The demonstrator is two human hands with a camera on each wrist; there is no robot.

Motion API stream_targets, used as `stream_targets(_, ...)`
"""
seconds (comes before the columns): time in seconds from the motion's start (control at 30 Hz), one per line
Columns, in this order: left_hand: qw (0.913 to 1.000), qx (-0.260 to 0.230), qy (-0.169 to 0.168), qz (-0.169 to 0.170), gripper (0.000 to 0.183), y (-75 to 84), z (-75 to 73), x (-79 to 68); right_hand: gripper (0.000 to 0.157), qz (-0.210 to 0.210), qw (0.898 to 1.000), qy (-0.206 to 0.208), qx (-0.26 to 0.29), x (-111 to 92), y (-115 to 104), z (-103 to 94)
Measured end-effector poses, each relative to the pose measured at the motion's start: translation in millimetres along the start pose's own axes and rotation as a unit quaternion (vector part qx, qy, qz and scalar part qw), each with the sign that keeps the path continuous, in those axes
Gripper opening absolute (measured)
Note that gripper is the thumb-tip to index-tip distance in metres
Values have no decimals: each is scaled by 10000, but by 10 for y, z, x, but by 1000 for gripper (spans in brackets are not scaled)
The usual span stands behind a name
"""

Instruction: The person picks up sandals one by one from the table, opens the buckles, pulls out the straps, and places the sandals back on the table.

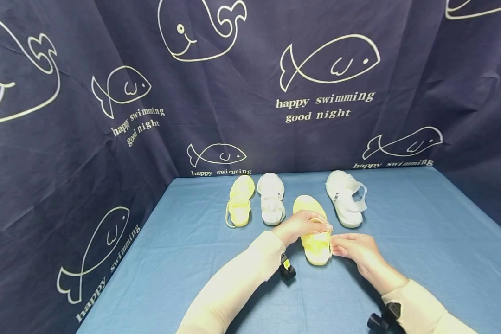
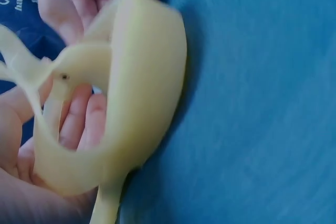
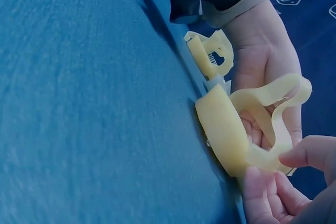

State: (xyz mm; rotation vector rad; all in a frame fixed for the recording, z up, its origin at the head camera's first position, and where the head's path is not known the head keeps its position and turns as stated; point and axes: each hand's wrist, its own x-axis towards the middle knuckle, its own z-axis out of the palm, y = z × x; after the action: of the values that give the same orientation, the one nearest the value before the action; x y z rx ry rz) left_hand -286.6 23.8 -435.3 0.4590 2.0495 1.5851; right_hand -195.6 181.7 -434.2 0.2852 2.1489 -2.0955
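A yellow sandal (image 1: 317, 256) sits on the blue cloth, toe pointing away from me. My left hand (image 1: 301, 226) reaches over its middle and holds the straps from the left; in the left wrist view its fingers (image 2: 80, 111) show through the strap loops. On the other side, my right hand (image 1: 356, 247) pinches the strap near the heel between thumb and fingers, as the right wrist view shows with the sandal (image 3: 223, 132) close by. Part of the sandal's middle is hidden under my left hand.
Another yellow sandal (image 1: 240, 199) with a loose strap lies at the back left, beside a white sandal (image 1: 271, 197). A second white sandal (image 1: 345, 204) stands behind my right hand. Dark printed fabric (image 1: 317, 139) walls in the blue cloth surface (image 1: 183, 260).
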Motion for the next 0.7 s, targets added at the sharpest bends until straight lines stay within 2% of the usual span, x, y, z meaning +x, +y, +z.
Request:
stream_targets(0.13, 9993, -161, 323, -81, 19, -16, 62, 18, 36, -45, 9997, -102, -207, -7, -3, -23)
stream_targets(0.27, 9984, -194, 496, -172, 17, -12, 82, 20, 35, -57, 9995, -67, -299, -2, 2, -18)
stream_targets(0.47, 9986, -305, 360, -233, 15, -18, 73, 28, 32, -72, 9998, -76, -140, 24, 24, -45)
stream_targets(0.7, 9993, -137, 274, -235, 16, -31, 51, 32, 30, -45, 10000, -57, -15, 63, 15, -58)
